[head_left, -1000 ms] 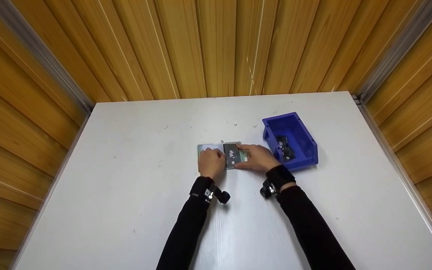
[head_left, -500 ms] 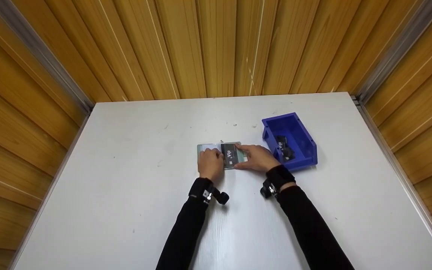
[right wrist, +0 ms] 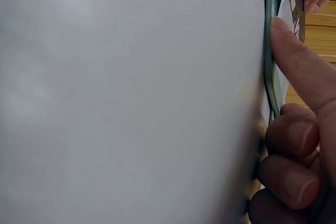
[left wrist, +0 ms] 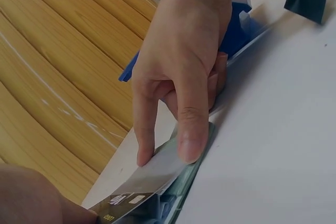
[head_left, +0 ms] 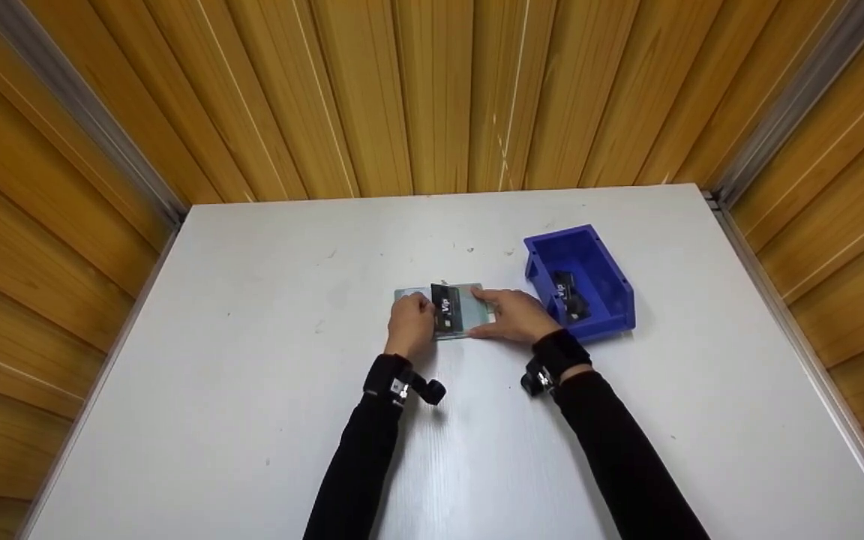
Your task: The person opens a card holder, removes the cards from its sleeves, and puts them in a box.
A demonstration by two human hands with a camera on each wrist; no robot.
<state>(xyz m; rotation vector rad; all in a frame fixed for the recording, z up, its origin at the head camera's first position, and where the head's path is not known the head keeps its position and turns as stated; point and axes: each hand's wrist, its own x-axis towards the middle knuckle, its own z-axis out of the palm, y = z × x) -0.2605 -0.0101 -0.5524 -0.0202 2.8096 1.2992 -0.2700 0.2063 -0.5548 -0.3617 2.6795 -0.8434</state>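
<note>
A black card (head_left: 445, 309) marked "Vip" stands slightly tilted over an open card holder (head_left: 475, 306) with clear greenish sleeves, flat on the white table. My left hand (head_left: 411, 324) pinches the card's left edge; in the left wrist view, part of that hand (left wrist: 29, 198) shows beside the dark card (left wrist: 131, 199). My right hand (head_left: 516, 315) grips the holder's right half, index finger at the far edge and thumb at the near edge. In the right wrist view, the thumb of the right hand (right wrist: 310, 82) lies along the holder's side (right wrist: 269, 61), other fingers curled.
A blue plastic bin (head_left: 612, 277) stands just right of my right hand, with several black cards (head_left: 569, 296) inside. Wood-patterned walls (head_left: 432, 97) enclose the back and sides of the white table (head_left: 289, 360).
My left hand has moved left, taking the black card along and tilting it up. More of the holder's right sleeve shows. My right hand has stayed in place.
</note>
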